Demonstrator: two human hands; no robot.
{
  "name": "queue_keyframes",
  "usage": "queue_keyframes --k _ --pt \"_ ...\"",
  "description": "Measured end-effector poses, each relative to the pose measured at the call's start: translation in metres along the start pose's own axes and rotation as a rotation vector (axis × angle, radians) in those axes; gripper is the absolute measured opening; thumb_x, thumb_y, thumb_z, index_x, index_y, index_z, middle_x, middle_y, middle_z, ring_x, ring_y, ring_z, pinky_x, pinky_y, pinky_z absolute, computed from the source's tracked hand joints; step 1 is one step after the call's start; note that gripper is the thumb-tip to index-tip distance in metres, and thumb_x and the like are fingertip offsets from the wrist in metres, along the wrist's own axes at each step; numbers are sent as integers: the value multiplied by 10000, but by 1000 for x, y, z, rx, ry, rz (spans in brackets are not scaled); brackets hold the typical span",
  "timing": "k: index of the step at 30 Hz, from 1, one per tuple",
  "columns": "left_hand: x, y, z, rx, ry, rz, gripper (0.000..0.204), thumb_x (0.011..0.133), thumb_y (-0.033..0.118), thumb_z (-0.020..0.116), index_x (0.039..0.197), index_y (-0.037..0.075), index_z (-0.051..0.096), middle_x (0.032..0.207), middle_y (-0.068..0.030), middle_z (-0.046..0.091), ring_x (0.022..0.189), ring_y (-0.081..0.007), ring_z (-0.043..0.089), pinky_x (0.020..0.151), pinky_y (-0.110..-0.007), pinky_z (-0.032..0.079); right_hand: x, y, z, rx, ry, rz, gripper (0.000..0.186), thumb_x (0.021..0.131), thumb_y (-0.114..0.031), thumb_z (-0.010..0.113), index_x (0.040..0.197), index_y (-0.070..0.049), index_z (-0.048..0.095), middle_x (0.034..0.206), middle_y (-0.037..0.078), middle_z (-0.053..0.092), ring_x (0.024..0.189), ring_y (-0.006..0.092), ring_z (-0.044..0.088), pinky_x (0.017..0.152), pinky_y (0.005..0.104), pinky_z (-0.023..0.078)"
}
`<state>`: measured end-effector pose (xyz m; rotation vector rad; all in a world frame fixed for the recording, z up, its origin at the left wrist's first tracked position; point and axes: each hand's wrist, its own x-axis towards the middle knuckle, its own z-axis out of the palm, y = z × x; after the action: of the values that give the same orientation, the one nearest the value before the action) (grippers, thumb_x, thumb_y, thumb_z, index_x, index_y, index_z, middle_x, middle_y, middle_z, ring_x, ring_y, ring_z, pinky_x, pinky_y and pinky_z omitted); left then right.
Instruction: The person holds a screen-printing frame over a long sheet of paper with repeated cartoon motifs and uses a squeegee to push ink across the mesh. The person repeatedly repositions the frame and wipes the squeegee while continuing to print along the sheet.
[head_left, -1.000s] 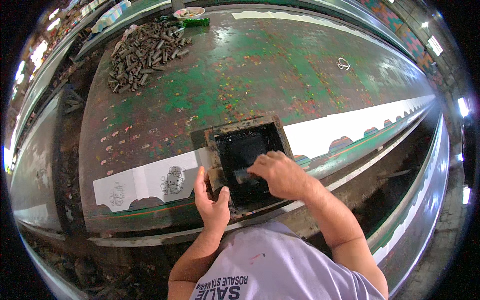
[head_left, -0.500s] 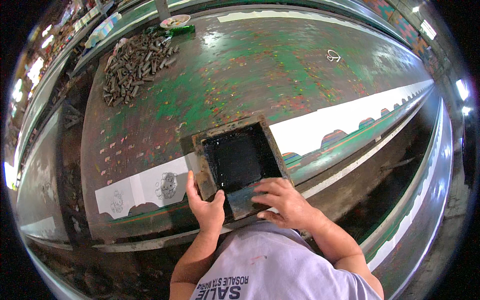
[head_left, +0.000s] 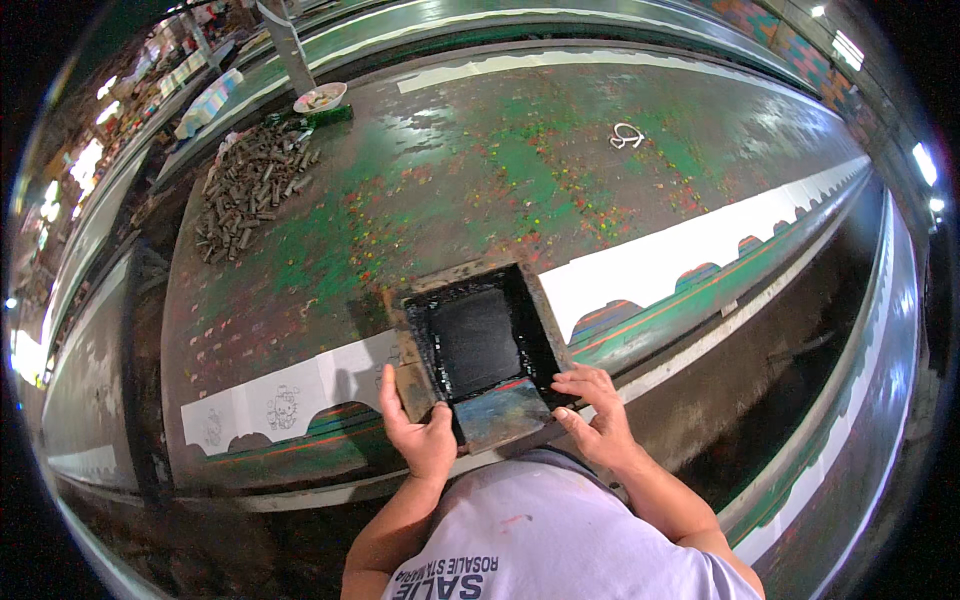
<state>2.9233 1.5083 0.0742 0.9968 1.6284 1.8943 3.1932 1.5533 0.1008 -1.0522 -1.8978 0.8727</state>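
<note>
Sitting at the near edge of the table (head_left: 470, 180), the frame (head_left: 545, 315) is clasped at nine o'clock by the left hand (head_left: 425, 440); the right hand (head_left: 606, 432), half spread, meets its four-o'clock corner, pinch unclear. A board (head_left: 500, 412) rests at its six-o'clock side, beside a black layer (head_left: 478, 335) inside. The table lies open toward twelve.

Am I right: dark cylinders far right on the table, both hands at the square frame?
Wrong side: in the head view, the dark cylinders are piled far left on the table. The left hand and right hand are indeed at the square frame.
</note>
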Motion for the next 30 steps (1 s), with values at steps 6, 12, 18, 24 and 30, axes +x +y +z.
queue_keyframes --k 6,12,18,24,30 --pt "-19 -6 72 -11 9 -21 921 836 -171 653 1707 -14 394 1553 -143 595 1414 -232 605 1215 -360 469 7 42 -68 -12 -10 -25 386 938 -216 850 1281 -51 788 1379 184 749 1414 449 595 1267 588 410" --pt "-21 -8 91 75 -18 -55 868 846 -164 655 1677 -29 442 1555 -155 610 1408 -220 615 1190 -355 494 12 57 -94 5 -59 -21 358 969 -225 836 1278 -51 788 1376 183 752 1419 450 590 1250 591 413" --pt "-17 -8 89 95 -26 -132 848 827 -150 664 1647 -46 475 1558 -190 606 1414 -229 609 1201 -352 481 21 41 -96 -108 -90 -60 349 957 -185 832 1278 -59 781 1389 179 723 1412 462 591 1211 591 442" --pt "-15 -6 92 71 -33 -132 906 831 -149 660 1692 -38 400 1556 -191 596 1422 -238 596 1210 -357 468 39 0 -79 -396 -395 -405 454 851 -166 898 1278 -80 770 1308 159 714 1378 401 624 1083 547 523" --pt "-12 0 92 18 -7 -181 860 923 -95 693 1714 -20 365 1490 -169 629 1335 -227 627 1158 -366 500 84 -10 -66 -630 -607 -582 357 931 -201 663 1233 -47 777 1081 124 721 1046 329 719 917 444 579"
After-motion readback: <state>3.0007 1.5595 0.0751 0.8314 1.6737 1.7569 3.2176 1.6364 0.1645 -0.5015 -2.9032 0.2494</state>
